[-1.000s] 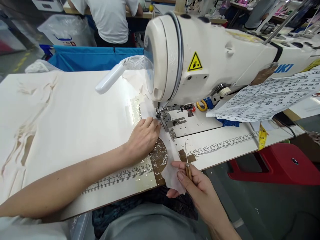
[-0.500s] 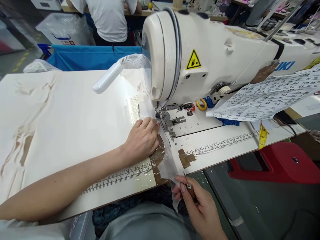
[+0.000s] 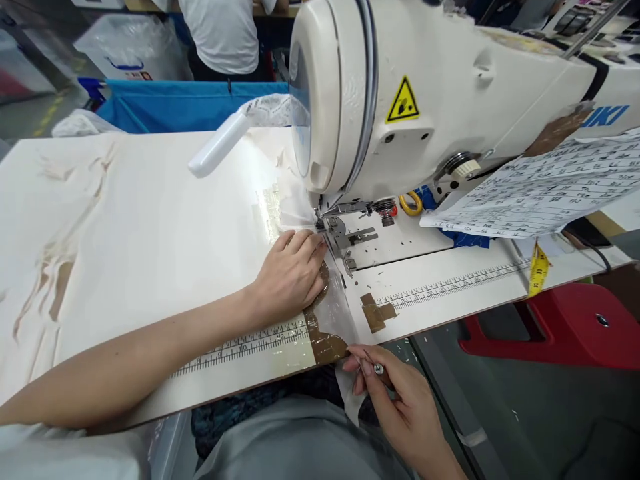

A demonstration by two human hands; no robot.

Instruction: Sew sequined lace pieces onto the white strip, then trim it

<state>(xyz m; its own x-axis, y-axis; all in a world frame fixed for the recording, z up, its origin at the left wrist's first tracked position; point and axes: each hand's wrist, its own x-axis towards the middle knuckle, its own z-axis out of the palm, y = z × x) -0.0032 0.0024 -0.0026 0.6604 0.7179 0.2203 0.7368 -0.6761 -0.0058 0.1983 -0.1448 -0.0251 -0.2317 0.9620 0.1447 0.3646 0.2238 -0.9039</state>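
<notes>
My left hand [image 3: 293, 273] lies just in front of the sewing machine's needle area [image 3: 321, 220]. Its fingers are curled and pressed together on a strip of thin white fabric [image 3: 336, 312]. Over the table's front edge, the near end of that fabric hangs down by my right hand [image 3: 395, 393]. The thumb and index finger there meet at the fabric's edge. An awl [image 3: 379, 369] with a thin metal spike is in the same hand, its handle mostly hidden by the palm. The white sewing machine [image 3: 390, 153] stands over the work.
Pale fabric scraps [image 3: 63, 267] lie at the left of the white table [image 3: 165, 200]. Printed paper [image 3: 540, 187], yellow-handled scissors [image 3: 411, 203] and a tape measure [image 3: 538, 270] are at the right. A red stool [image 3: 575, 327] stands below. Behind a blue cloth bin [image 3: 195, 107] sits another person [image 3: 223, 33].
The fabric between my hands has shifted slightly toward the needle. The awl's spike has tilted left toward the fabric edge. My head view has moved a little, so the machine looks larger.
</notes>
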